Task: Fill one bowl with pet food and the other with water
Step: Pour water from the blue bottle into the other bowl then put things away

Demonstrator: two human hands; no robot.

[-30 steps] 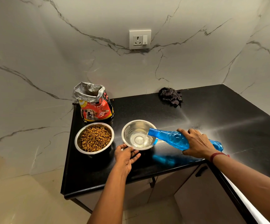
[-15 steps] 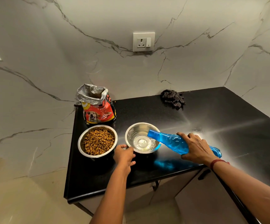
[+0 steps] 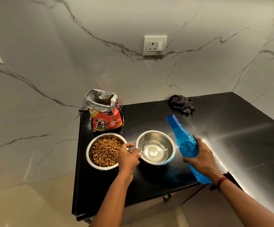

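- Blue translucent plastic bottle (image 3: 183, 139) sits gripped in my right hand (image 3: 200, 157), neck tilted up so nothing spills.
- My left hand (image 3: 128, 157) pinches the rim of the round steel water bowl (image 3: 163, 138), steadying it on the black counter (image 3: 149, 182).
- Matching steel bowl of brown kibble (image 3: 89, 150) stands just left of it; both look filled to me.

1. On the tabletop (image 3: 231, 128), the food bowl (image 3: 105, 151) sits left of the water bowl (image 3: 156, 147) (just beside it).
2. The bag (image 3: 105, 115) stands behind the food bowl.
3. The bottle (image 3: 184, 143) is right of the water bowl.
4. The cloth (image 3: 181, 104) lies behind the bottle, near the wall (image 3: 133, 79).
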